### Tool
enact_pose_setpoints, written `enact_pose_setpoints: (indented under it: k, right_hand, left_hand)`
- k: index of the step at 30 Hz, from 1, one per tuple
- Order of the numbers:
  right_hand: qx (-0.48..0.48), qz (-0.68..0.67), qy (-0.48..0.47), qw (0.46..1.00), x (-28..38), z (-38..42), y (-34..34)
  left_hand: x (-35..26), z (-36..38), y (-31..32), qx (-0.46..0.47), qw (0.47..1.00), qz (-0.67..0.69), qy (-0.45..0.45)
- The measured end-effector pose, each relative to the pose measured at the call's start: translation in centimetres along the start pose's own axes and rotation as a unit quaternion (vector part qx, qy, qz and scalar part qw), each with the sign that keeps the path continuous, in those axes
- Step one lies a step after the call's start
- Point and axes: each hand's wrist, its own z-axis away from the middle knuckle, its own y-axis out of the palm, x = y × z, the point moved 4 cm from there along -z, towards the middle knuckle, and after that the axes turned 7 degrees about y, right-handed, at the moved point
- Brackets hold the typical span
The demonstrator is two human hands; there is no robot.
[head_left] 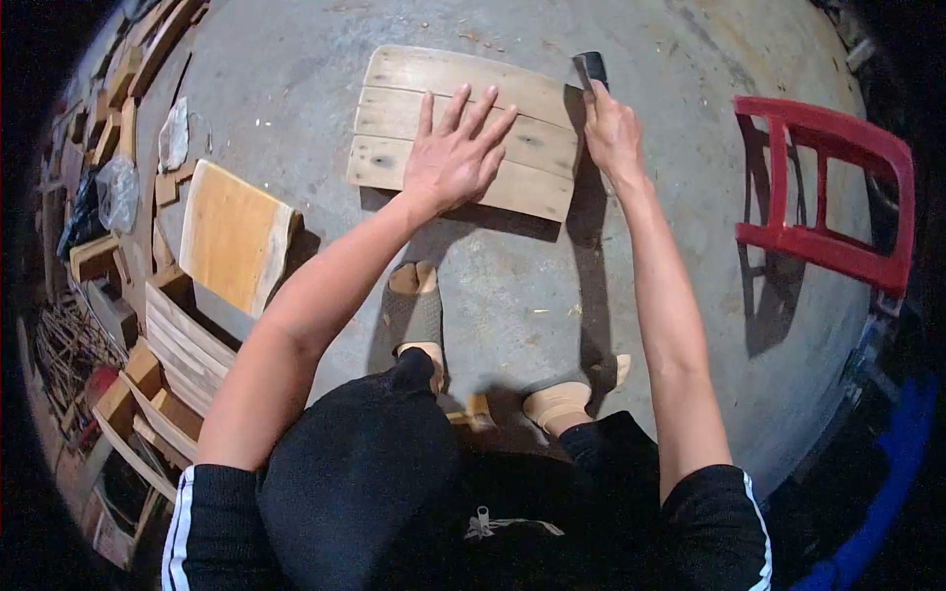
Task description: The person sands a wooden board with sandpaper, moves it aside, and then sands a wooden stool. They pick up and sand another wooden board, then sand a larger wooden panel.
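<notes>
A pale slatted wooden panel (537, 158) with a curved far edge and dark knots is in front of me, raised a little above the floor. My left hand (455, 158) lies on it, fingers spread, palm down. Just off the panel's right edge, my right hand (613, 138) is closed around a tool with a black head (591, 67), which looks like a hammer. Its handle is mostly hidden in my fist, and its shadow falls beside the panel.
A yellowish wooden block seat (232, 234) stands at the left, near slatted wooden pieces (192, 340) and heaped wood scraps (123, 79). To the right is a red frame (828, 118). My feet (414, 310) are on the concrete floor (493, 295) below the panel.
</notes>
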Motion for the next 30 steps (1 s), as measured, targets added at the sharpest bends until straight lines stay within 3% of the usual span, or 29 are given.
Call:
enact_pose_setpoints:
  k: [6, 8, 9, 10, 13, 14, 16, 17, 22, 24, 26, 27, 29, 30]
  right_hand:
    - [0.013, 0.01, -0.011, 1.0, -0.8, -1.2, 1.8]
    - [-0.145, -0.043, -0.151, 0.977, -0.4, 1.0, 1.5]
    - [-0.059, -0.033, -0.072, 0.995, 0.3, 1.1, 0.8]
    - [-0.066, -0.033, -0.064, 0.995, -0.2, 0.6, 0.8]
    - [0.041, 0.026, 0.045, 0.998, -1.0, -1.6, 1.4]
    - [0.035, 0.024, 0.041, 0.998, -1.0, -1.2, 1.5]
    - [-0.097, -0.018, -0.074, 0.992, -0.3, 0.4, 1.4]
    - [-0.117, 0.0, -0.095, 0.989, -0.4, 1.2, 1.9]
    - [-0.075, -0.028, -0.016, 0.997, -0.8, -0.1, 0.7]
    - [-0.004, -0.018, 0.015, 1.0, -0.9, -1.1, 1.2]
    - [-0.101, -0.044, -0.077, 0.991, 0.4, 0.9, 0.7]
    - [-0.105, -0.061, -0.094, 0.988, 0.5, 0.9, 1.2]
    - [-0.111, -0.076, -0.08, 0.988, -0.5, 1.9, 1.6]
    - [-0.049, -0.07, -0.012, 0.996, -0.7, 0.5, 1.5]
  left_hand:
    - [-0.1, 0.1, -0.4, -0.005, 1.0, -0.004, -0.003]
    - [-0.2, 0.5, -0.3, 0.01, 1.0, 0.006, -0.011]
    - [-0.4, 0.6, -0.2, 0.011, 1.0, 0.001, -0.009]
    - [-0.2, 0.2, -0.2, 0.003, 1.0, -0.01, -0.005]
    - [-0.5, -0.1, -0.3, -0.008, 1.0, -0.01, 0.002]
    - [-0.3, 0.0, -0.4, -0.003, 1.0, -0.007, -0.005]
    - [0.3, -0.1, -0.3, -0.011, 1.0, -0.008, -0.011]
    - [0.4, -0.1, -0.2, -0.008, 1.0, -0.014, -0.01]
    - [-0.4, -0.1, -0.4, -0.012, 1.0, -0.018, 0.002]
    - [-0.4, -0.1, -0.3, -0.013, 1.0, -0.014, 0.007]
    - [-0.3, -0.1, -0.3, -0.001, 1.0, -0.008, 0.002]
    - [-0.2, -0.1, -0.3, -0.004, 1.0, -0.015, 0.0]
    - [-0.5, -0.1, -0.6, 0.003, 1.0, -0.012, 0.006]
    - [-0.7, -0.3, -0.6, -0.001, 1.0, -0.012, 0.02]
